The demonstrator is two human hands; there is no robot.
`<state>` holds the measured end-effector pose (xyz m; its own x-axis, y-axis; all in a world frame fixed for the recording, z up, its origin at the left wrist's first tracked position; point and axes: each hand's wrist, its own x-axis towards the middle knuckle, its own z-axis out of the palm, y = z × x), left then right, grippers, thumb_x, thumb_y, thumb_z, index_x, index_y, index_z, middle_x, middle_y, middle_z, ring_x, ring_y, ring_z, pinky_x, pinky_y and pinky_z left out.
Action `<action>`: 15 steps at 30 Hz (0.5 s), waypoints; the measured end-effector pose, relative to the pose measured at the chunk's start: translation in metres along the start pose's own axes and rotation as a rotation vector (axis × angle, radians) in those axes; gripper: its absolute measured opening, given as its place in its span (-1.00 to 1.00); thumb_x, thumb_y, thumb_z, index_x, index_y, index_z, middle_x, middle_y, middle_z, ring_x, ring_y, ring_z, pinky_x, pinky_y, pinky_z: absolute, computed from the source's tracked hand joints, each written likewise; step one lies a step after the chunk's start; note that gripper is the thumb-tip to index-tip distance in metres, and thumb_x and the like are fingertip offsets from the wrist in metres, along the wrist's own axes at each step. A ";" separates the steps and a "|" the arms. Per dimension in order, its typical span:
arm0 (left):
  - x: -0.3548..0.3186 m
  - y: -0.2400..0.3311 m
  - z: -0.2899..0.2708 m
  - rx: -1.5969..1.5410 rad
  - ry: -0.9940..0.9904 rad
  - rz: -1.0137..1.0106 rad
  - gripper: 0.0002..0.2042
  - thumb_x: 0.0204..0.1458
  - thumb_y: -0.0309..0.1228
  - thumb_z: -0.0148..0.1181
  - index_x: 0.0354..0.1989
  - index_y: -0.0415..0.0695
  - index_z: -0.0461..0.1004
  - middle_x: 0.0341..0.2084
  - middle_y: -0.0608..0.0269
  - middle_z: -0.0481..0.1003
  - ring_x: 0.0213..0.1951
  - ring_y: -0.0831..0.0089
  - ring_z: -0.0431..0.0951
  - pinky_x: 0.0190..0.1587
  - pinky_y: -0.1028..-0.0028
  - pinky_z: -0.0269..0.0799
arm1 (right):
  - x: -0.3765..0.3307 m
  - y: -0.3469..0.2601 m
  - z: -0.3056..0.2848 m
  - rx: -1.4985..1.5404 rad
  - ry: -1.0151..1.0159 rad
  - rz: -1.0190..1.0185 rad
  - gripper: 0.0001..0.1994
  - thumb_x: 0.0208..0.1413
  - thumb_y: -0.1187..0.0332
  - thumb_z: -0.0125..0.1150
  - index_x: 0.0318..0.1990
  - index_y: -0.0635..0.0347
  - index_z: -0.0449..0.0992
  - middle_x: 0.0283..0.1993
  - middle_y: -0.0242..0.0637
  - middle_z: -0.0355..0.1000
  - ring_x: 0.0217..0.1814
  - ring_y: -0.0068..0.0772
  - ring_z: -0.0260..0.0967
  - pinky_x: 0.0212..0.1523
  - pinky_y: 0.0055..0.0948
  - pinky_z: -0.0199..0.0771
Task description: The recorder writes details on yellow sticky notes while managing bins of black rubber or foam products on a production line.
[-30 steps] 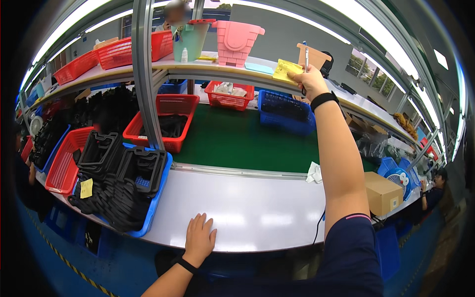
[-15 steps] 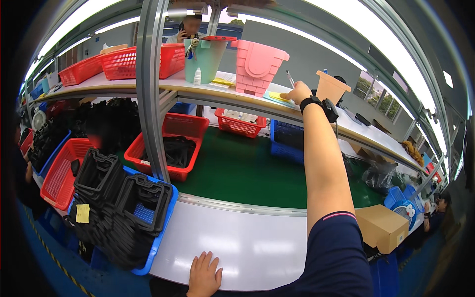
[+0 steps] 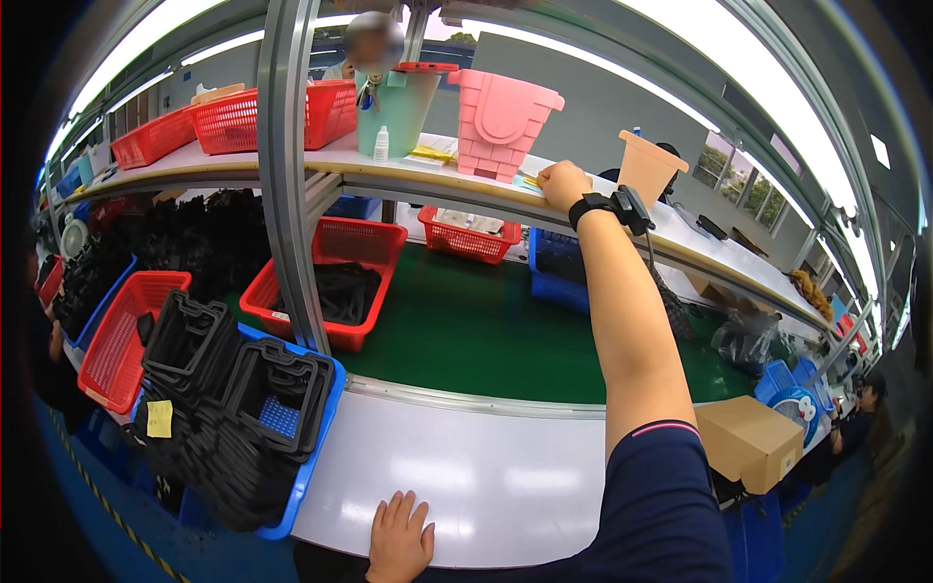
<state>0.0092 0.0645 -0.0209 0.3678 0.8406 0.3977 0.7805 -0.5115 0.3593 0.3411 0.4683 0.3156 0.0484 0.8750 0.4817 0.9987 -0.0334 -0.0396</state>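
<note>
My right hand (image 3: 566, 185) reaches up to the raised shelf, its fingers curled closed over a small stack of yellow and light-blue paper notes (image 3: 526, 183). What the fingers hold, if anything, is hidden behind the hand. Left of it stands a pink castle-shaped bucket (image 3: 503, 126); to its right is a peach-coloured tapered bucket (image 3: 648, 167). A black band with a small device circles my right wrist. My left hand (image 3: 400, 539) lies flat with fingers spread on the white worktop (image 3: 447, 466) at the near edge.
A blue crate (image 3: 326, 413) stacked with black frames stands at left. Red baskets (image 3: 379, 253) and a metal post (image 3: 284, 175) are beyond it. A green bin (image 3: 397, 112) and a white bottle (image 3: 381, 144) stand on the shelf. A cardboard box (image 3: 753, 437) sits right.
My right hand has moved slightly left and turned, its fingers now more curled. The pen that stuck up from it is no longer visible. My left hand has stayed in place.
</note>
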 end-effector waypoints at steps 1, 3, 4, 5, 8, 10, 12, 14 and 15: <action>0.003 0.003 -0.003 -0.030 0.018 -0.011 -0.61 0.07 -0.33 0.18 0.06 -0.22 0.43 0.13 -0.13 0.37 0.21 -0.07 0.32 0.26 0.00 0.19 | -0.001 0.004 -0.006 -0.001 0.003 0.002 -0.73 0.16 0.17 0.10 -0.10 -0.05 0.66 0.05 -0.05 0.46 0.13 0.11 0.40 0.14 -0.04 0.37; 0.007 0.005 -0.004 -0.064 0.033 -0.010 -0.64 -0.03 -0.37 0.24 -0.03 -0.20 0.49 0.07 -0.11 0.41 0.18 -0.07 0.36 0.24 -0.01 0.20 | -0.006 0.016 -0.022 0.162 0.099 0.011 -0.70 0.17 0.13 0.08 -0.07 -0.03 0.64 0.03 -0.02 0.47 0.10 0.10 0.41 0.12 -0.01 0.37; 0.006 0.001 -0.002 -0.067 0.018 -0.025 -0.64 -0.01 -0.37 0.24 -0.01 -0.21 0.49 0.09 -0.10 0.40 0.20 -0.06 0.35 0.26 0.00 0.18 | -0.023 0.011 -0.026 0.221 0.393 0.003 -0.70 0.19 0.15 0.07 -0.07 -0.01 0.64 0.01 0.02 0.47 0.07 0.09 0.43 0.08 -0.03 0.40; 0.006 0.001 0.000 -0.081 0.002 -0.023 -0.63 0.01 -0.36 0.24 0.00 -0.21 0.48 0.10 -0.10 0.40 0.21 -0.04 0.33 0.29 0.01 0.16 | -0.037 0.022 -0.043 0.297 0.517 -0.072 -0.72 0.20 0.22 0.09 -0.05 0.04 0.63 -0.05 0.04 0.48 0.01 0.06 0.44 0.02 -0.07 0.43; -0.002 -0.002 -0.002 -0.055 0.017 -0.049 -0.63 0.00 -0.36 0.24 0.00 -0.21 0.49 0.11 -0.09 0.40 0.22 -0.03 0.33 0.29 0.02 0.16 | -0.146 -0.011 -0.068 0.547 0.795 -0.226 -0.78 0.22 0.37 0.13 -0.08 0.25 0.59 -0.26 -0.12 0.46 -0.24 -0.18 0.41 -0.17 -0.28 0.40; -0.007 -0.004 -0.004 -0.040 0.017 -0.046 -0.64 0.01 -0.37 0.23 0.00 -0.21 0.49 0.10 -0.09 0.40 0.22 -0.03 0.33 0.29 0.01 0.16 | -0.232 -0.029 -0.058 0.706 0.686 -0.145 -0.85 0.17 0.49 0.18 -0.12 0.27 0.57 -0.27 -0.13 0.48 -0.24 -0.19 0.40 -0.17 -0.35 0.39; -0.006 -0.005 -0.001 -0.025 0.004 -0.025 -0.64 0.01 -0.37 0.23 0.00 -0.21 0.49 0.10 -0.10 0.40 0.22 -0.04 0.33 0.29 0.01 0.16 | -0.316 -0.022 -0.021 0.650 0.596 -0.153 -0.84 0.12 0.53 0.21 -0.14 0.19 0.59 -0.25 -0.22 0.51 -0.19 -0.22 0.41 -0.11 -0.35 0.33; -0.003 -0.003 0.008 0.017 0.025 -0.006 -0.66 0.00 -0.41 0.21 -0.02 -0.23 0.48 0.10 -0.11 0.40 0.21 -0.08 0.33 0.30 0.01 0.14 | -0.404 -0.009 0.014 0.535 0.362 -0.037 -0.81 0.07 0.51 0.27 -0.14 0.10 0.61 -0.24 -0.32 0.53 -0.15 -0.27 0.41 -0.05 -0.37 0.25; 0.002 -0.001 0.011 0.018 0.040 0.007 -0.66 0.02 -0.41 0.20 -0.01 -0.23 0.48 0.10 -0.11 0.40 0.22 -0.07 0.33 0.30 0.01 0.14 | -0.446 0.002 0.034 0.495 0.290 0.045 -0.83 0.08 0.48 0.27 -0.15 0.10 0.61 -0.24 -0.32 0.54 -0.15 -0.25 0.41 -0.03 -0.32 0.26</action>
<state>0.0152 0.0684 -0.0300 0.3530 0.8287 0.4342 0.7871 -0.5140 0.3410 0.3209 0.0944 0.0709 0.1636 0.7077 0.6873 0.8713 0.2231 -0.4371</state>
